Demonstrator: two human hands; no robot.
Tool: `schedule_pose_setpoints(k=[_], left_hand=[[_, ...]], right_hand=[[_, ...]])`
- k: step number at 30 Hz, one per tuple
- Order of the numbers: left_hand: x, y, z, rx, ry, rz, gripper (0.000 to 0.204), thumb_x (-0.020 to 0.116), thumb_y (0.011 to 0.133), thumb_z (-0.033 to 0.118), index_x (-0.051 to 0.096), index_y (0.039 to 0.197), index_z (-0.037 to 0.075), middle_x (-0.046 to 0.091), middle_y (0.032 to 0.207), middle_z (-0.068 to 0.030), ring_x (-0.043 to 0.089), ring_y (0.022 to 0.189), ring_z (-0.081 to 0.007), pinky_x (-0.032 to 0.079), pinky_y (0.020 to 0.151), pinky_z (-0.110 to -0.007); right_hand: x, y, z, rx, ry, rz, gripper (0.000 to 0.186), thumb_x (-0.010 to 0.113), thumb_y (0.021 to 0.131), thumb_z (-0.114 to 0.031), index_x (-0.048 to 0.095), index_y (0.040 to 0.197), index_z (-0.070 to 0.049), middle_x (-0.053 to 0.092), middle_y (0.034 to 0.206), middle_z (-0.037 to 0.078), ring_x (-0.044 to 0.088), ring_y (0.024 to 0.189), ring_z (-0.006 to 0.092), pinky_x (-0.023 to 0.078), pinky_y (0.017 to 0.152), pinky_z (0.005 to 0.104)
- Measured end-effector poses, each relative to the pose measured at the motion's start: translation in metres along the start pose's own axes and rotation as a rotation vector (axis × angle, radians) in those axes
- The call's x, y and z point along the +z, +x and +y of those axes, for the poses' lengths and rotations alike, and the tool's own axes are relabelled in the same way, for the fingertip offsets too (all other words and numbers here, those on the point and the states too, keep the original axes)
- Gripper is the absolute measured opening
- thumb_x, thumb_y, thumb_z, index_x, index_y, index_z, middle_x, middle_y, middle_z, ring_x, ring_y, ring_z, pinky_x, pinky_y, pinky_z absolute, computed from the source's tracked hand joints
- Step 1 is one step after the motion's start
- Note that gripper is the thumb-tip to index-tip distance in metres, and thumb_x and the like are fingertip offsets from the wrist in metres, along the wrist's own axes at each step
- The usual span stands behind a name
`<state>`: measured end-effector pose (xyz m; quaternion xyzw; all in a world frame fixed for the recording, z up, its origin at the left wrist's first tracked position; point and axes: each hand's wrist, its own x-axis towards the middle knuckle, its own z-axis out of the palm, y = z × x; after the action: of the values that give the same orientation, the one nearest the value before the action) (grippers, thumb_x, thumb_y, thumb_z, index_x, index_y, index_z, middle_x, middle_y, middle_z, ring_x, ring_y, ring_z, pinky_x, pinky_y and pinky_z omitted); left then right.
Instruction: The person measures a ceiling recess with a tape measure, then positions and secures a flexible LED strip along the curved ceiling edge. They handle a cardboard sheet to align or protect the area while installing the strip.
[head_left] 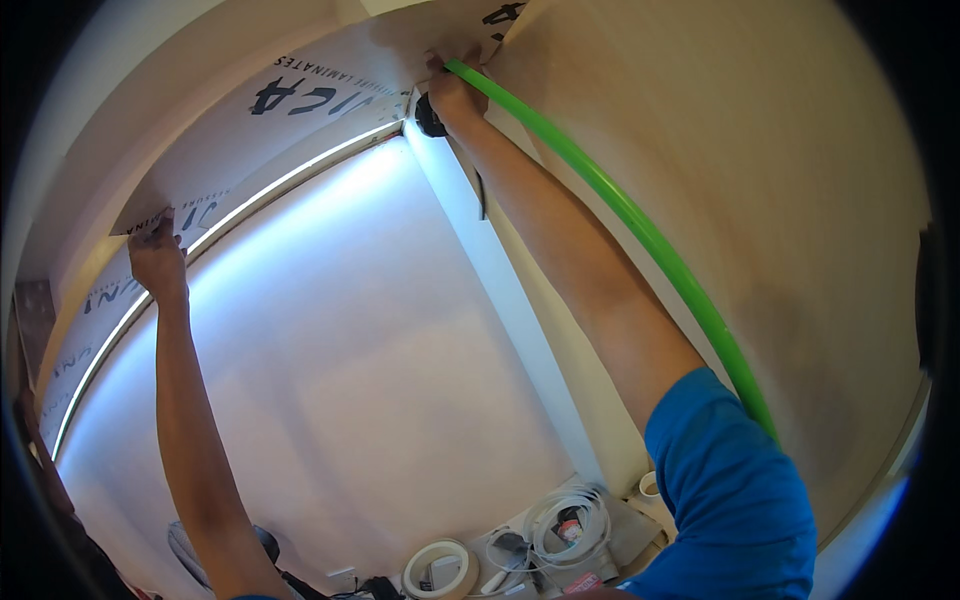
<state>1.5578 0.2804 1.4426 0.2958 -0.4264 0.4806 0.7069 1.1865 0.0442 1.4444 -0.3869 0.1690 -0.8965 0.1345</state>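
Overhead, a pale laminate sheet (pixel 225 145) printed with dark lettering is held up with both arms raised. My left hand (pixel 160 258) is closed on the sheet's lower left corner, fingers pinching its edge. Up at the top middle, my right hand (pixel 458 98) has curled fingers at the sheet's other end; part of its grip is hidden. The end of a bright green strip (pixel 610 190) lies right by those fingers. The strip runs down in a curve past my right arm. Beside my right wrist is a dark round object (pixel 430 116), partly covered.
A glowing light strip (pixel 300 170) runs under the sheet, above a pale back panel (pixel 350 350). A wooden side panel (pixel 780 200) stands at right. Below lie a roll of tape (pixel 412 575), a coil of clear tubing (pixel 597 510), a small cup (pixel 649 484) and several small items.
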Motion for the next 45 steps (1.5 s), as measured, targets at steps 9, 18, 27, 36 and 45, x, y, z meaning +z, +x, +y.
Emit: schedule_pose_setpoints(k=[9, 18, 27, 36, 45], left_hand=[[-0.011, 0.016, 0.001, 0.065, 0.333, -0.123, 0.046, 0.074, 0.092, 0.04, 0.065, 0.108, -0.002, 0.073, 0.088, -0.0181, 0.071, 0.071, -0.0267, 0.056, 0.072, -0.037], [-0.005, 0.031, 0.018, 0.175, 0.491, -0.136, 0.05, 0.074, 0.089, 0.043, 0.069, 0.109, -0.003, 0.075, 0.098, -0.0225, 0.073, 0.093, -0.0377, 0.054, 0.087, -0.042], [-0.021, 0.026, 0.045, 0.211, 0.697, -0.295, 0.052, 0.075, 0.086, 0.05, 0.073, 0.103, 0.002, 0.075, 0.096, -0.0202, 0.072, 0.089, -0.0379, 0.055, 0.081, -0.045], [-0.038, 0.07, 0.002, 0.421, 0.511, -0.399, 0.041, 0.079, 0.086, 0.043, 0.071, 0.103, 0.007, 0.072, 0.081, -0.0129, 0.069, 0.074, -0.0301, 0.055, 0.072, -0.042], [-0.008, 0.026, -0.004, 0.63, 0.529, 0.078, 0.043, 0.083, 0.079, 0.013, 0.057, 0.112, 0.002, 0.063, 0.104, -0.0175, 0.066, 0.094, -0.0357, 0.053, 0.079, -0.046]], right_hand=[[0.004, 0.026, 0.033, -0.09, 0.188, -0.226, 0.063, 0.075, 0.09, -0.04, 0.055, 0.138, -0.005, 0.066, 0.127, 0.018, 0.064, 0.114, 0.0336, 0.05, 0.099, 0.0412], [0.017, 0.053, 0.072, -0.144, 0.218, -0.19, 0.061, 0.075, 0.092, -0.037, 0.056, 0.139, -0.004, 0.062, 0.135, 0.015, 0.059, 0.12, 0.0293, 0.046, 0.104, 0.0392], [0.025, 0.095, 0.094, -0.161, 0.353, -0.31, 0.063, 0.074, 0.093, -0.037, 0.055, 0.142, -0.003, 0.057, 0.143, 0.013, 0.052, 0.129, 0.024, 0.04, 0.109, 0.0369], [0.035, 0.088, 0.098, -0.093, 0.36, -0.364, 0.067, 0.072, 0.096, -0.038, 0.05, 0.146, 0.002, 0.054, 0.147, 0.013, 0.049, 0.133, 0.0226, 0.037, 0.113, 0.0354], [0.031, 0.063, 0.095, 0.014, 0.458, -0.379, 0.068, 0.069, 0.098, -0.04, 0.048, 0.147, 0.003, 0.052, 0.149, 0.014, 0.05, 0.134, 0.0224, 0.038, 0.112, 0.0338]])
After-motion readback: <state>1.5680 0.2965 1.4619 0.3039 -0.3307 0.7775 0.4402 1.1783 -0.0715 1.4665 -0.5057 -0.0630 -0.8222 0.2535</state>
